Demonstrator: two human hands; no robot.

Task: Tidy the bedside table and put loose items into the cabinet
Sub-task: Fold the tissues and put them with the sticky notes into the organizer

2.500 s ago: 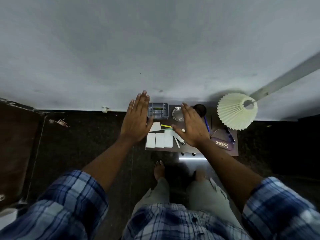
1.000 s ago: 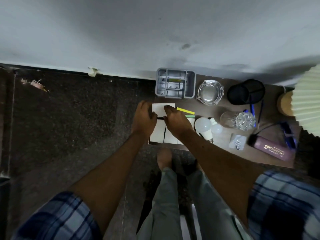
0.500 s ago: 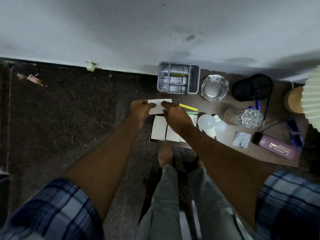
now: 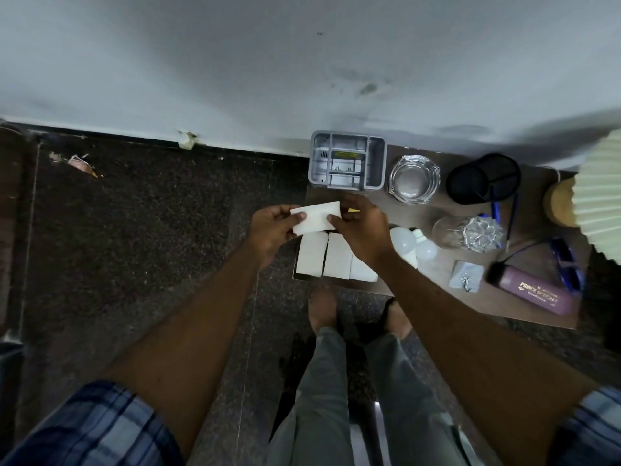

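Note:
A white folded paper [image 4: 316, 216] is held above the left end of the brown bedside table [image 4: 433, 270], pinched by my left hand [image 4: 272, 227] on its left edge and by my right hand [image 4: 359, 230] on its right edge. Below it, three white folded papers [image 4: 322, 258] lie side by side at the table's front left corner. A yellow strip [image 4: 353, 210] peeks out beyond my right hand. The cabinet is not in view.
A grey divided organiser [image 4: 347, 161] stands at the back left, then a glass ashtray [image 4: 414, 179] and a black mesh cup [image 4: 484, 179]. Two white bulbs [image 4: 411, 243], a crystal glass [image 4: 470, 232], pens, a purple glasses case [image 4: 534, 294] and a pleated lampshade [image 4: 601, 193] crowd the right.
Both hands came down onto the white paper at the table's left end, pinched it and lifted it off the table, a little to the left. The view moved closer.

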